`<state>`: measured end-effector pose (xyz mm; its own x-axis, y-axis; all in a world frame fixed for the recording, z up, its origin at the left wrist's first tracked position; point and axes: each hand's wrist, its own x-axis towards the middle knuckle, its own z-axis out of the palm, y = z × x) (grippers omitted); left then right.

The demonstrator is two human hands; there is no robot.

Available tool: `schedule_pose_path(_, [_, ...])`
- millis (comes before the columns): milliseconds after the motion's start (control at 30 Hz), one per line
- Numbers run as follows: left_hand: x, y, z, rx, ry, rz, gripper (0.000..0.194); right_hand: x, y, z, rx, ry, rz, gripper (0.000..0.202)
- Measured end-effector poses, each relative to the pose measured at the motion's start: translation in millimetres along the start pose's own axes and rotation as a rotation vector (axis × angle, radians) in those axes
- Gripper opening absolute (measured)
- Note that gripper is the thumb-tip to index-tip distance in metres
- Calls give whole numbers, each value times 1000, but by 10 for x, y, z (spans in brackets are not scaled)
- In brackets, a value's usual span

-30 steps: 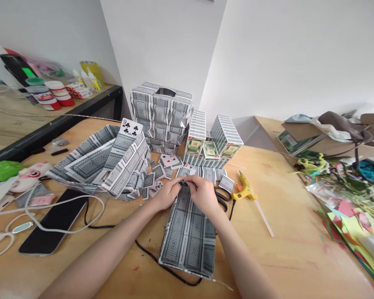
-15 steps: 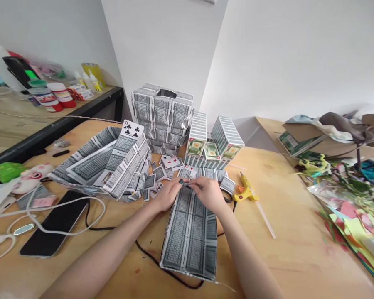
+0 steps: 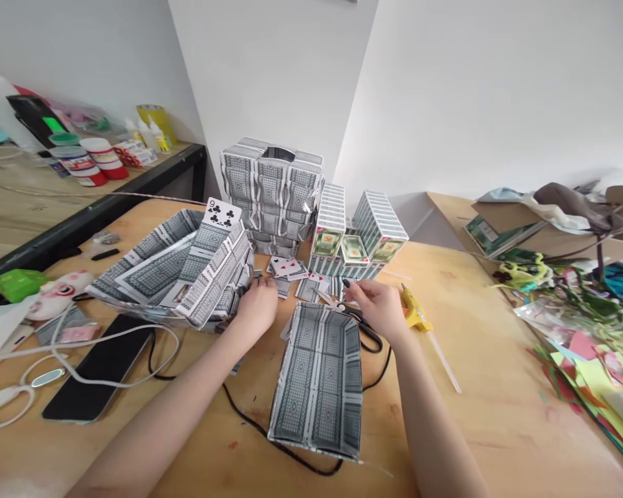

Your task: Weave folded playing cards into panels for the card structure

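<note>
My left hand (image 3: 259, 304) reaches down over loose playing cards beside a large tray covered with grey-backed cards (image 3: 150, 270). Its fingers curl downward and the tips are hidden, so I cannot tell whether it grips a card. Over the scissors (image 3: 371, 335) and scattered cards (image 3: 307, 289) hovers my right hand (image 3: 376, 304), its thumb and fingers somewhat apart with nothing visible between them. Between my forearms lies a small open box (image 3: 316, 380) covered with the same cards; neither hand touches it.
A card-covered bag shape (image 3: 273, 187) and striped card boxes (image 3: 376, 221) stand behind. A yellow glue gun (image 3: 415, 311) lies right, its black cord running under the small box. At left are a phone (image 3: 96, 373) and a white cable; coloured scraps (image 3: 592, 373) lie far right.
Both hands have left the far end of the small box and moved apart, the left hand to the loose cards, the right hand rightward. The scissors now show more clearly.
</note>
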<state>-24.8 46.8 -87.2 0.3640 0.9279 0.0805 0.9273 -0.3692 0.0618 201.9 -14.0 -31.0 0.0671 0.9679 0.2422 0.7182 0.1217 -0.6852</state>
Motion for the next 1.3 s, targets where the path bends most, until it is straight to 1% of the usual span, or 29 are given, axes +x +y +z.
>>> schedule_pose_path(100, [-16, 15, -65, 6, -32, 15, 35, -8, -15, -13, 1, 8, -14, 36])
schedule_pose_path(300, [-28, 4, -187, -76, -1, -63, 44, -20, -46, 8, 18, -10, -11, 32])
schedule_pose_path(367, [-29, 0, -248, -150, 85, -37, 47, -21, -39, 27, 83, -2, 0, 26])
schedule_pose_path(433, [-26, -2, -328, -277, 239, 13, 46, -19, -25, 50, 162, 14, 10, 24])
schedule_pose_path(500, [-18, -3, -410, -486, 388, 37, 37, -18, -21, 73, 206, 25, 2, 28])
schedule_pose_path(533, [-12, -2, -444, -620, 435, 23, 32, -20, -27, 85, 207, 34, -16, 29])
schedule_pose_path(567, [-4, -1, -470, -766, 457, -6, 28, -22, -41, 96, 198, 50, -44, 30])
schedule_pose_path(633, [16, 7, -491, -1049, 429, -88, 26, -33, -88, 120, 146, 80, -143, 30])
schedule_pose_path(700, [35, 27, -480, -1270, 337, -168, 29, -45, -151, 151, 45, 95, -282, 32])
schedule_pose_path(767, [44, 59, -450, -1402, 263, -218, 31, -56, -204, 193, -91, 88, -413, 35])
schedule_pose_path(833, [41, 99, -419, -1468, 236, -229, 31, -62, -228, 245, -214, 76, -498, 38])
schedule_pose_path(900, [29, 138, -396, -1501, 229, -212, 30, -66, -221, 298, -300, 55, -541, 38])
schedule_pose_path(1000, [3, 188, -388, -1499, 221, -170, 29, -73, -184, 358, -378, 34, -561, 38])
schedule_pose_path(1100, [-24, 235, -413, -1448, 204, -103, 26, -81, -157, 383, -415, 59, -566, 33])
schedule_pose_path(1233, [-58, 277, -458, -1357, 140, 0, 24, -76, -144, 378, -451, 95, -607, 26])
schedule_pose_path(1300, [-66, 277, -476, -1283, 138, 44, 25, -64, -131, 359, -455, 93, -631, 24])
